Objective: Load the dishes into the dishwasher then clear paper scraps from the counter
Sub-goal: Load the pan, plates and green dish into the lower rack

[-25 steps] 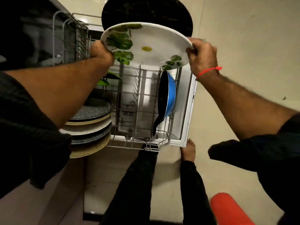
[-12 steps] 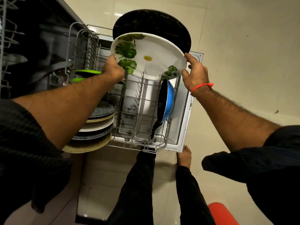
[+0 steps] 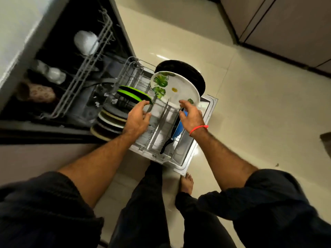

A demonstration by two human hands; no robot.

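Standing upright in the pulled-out lower rack [image 3: 157, 140] of the dishwasher [image 3: 75, 97], a white plate printed with green leaves [image 3: 176, 88] is seen at the far end, with a large black plate [image 3: 186, 70] just behind it. A blue frying pan [image 3: 180, 127] is set on edge along the rack's right side, its black handle [image 3: 166, 145] pointing toward the person. Two bright green plates [image 3: 133, 94] are slotted at the rack's left side, and beside them a row of dark and cream plates [image 3: 107, 122] is stood on edge. In the upper rack [image 3: 84, 68], inside the dark cavity, a white cup or bowl [image 3: 85, 42], a clear glass [image 3: 53, 74] and a patterned piece [image 3: 40, 93] are held; they are blurred and cannot be told apart more exactly.

The left hand [image 3: 138, 117] is held over the rack's tines with its fingers loosely spread and nothing gripped. The right hand [image 3: 190, 115], marked by a red thread at the wrist [image 3: 198, 129], is likewise relaxed and empty, its fingertips just beside the lower rim of the leaf plate; whether they touch it cannot be told.

The rack rests above the lowered dishwasher door [image 3: 200, 133]. Glossy cream floor tiles [image 3: 250, 104] are spread around it, a bare foot [image 3: 187, 183] is planted near the door's corner, and cabinet fronts [image 3: 286, 24] are seen at upper right.
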